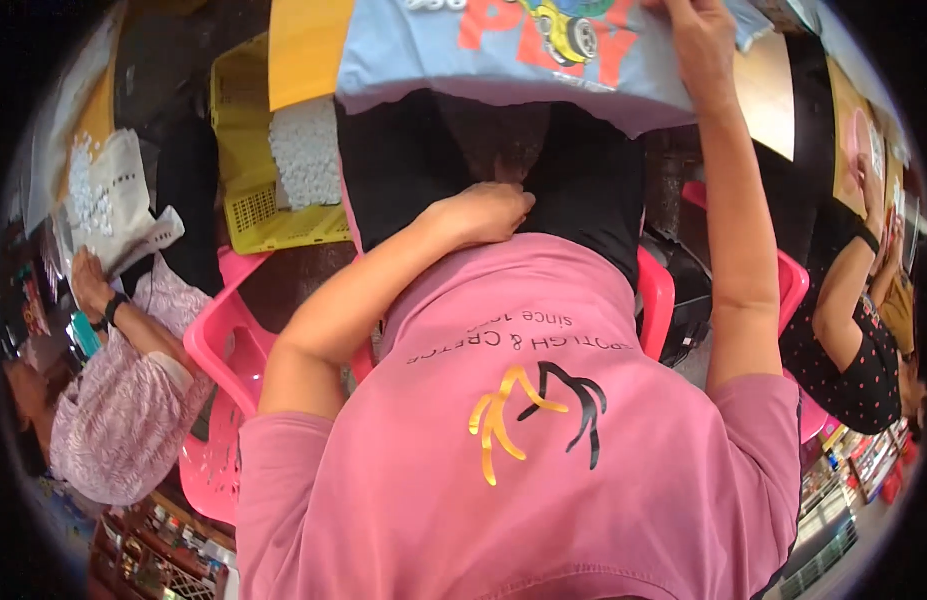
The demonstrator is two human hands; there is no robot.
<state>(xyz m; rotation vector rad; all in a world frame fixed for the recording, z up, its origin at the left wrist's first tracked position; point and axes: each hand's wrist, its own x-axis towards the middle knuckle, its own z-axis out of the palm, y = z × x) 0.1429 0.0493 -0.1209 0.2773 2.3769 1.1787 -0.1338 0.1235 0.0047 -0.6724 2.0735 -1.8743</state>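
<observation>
The right hand [705,38] is placed at the upper right of the frame, at the right side of a blue printed cloth [503,78]; its fingertips are partly cut off by the top edge, so whether the fabric is pinched or only touched cannot be told. The left hand [488,212] is rested at the lap, its fingers loosely curled; no object can be made out in it, though its palm is hidden.

The cloth is spread across the top centre, its lower edge hung over the dark trousers [403,150]. Small white pieces [438,4] are seen on it at the very top. For good handling, it is judged that the cloth should be kept level and its near edge steadied by the left hand, so that nothing is spilled.

Farther out, an orange-yellow bench [305,55] is glimpsed at the upper left, with a yellow crate [283,235] and a heap of white pieces [305,160] below it. A co-worker's hand [88,283] is seen at far left.
</observation>
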